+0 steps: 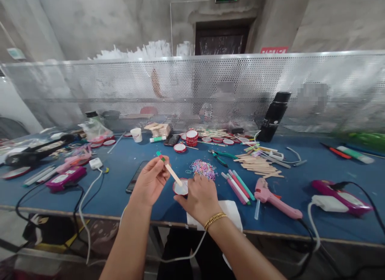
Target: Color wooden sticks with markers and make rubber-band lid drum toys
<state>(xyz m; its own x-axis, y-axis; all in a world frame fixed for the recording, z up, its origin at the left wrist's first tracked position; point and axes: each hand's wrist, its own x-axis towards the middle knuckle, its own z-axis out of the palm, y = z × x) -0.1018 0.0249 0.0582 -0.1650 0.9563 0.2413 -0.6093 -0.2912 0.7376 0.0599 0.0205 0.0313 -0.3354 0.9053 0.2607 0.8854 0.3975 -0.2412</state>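
Note:
My left hand (150, 180) pinches a wooden craft stick (168, 167) whose upper end is painted green and red; its lower tip dips into a small round red-rimmed tin (181, 187) of white paste. My right hand (199, 199), with a gold bracelet on the wrist, curls around that tin and holds it steady on the blue table (126, 167). A heap of small coloured rubber bands (203, 168) lies just beyond the tin.
A pink glue gun (275, 198), coloured markers (237, 185), plain wooden sticks (260, 164), pliers (221, 155), a stack of red tins (191, 137), a phone (136, 176), a black bottle (273, 116), chargers and cables crowd the table. A perforated metal screen (120, 91) stands behind.

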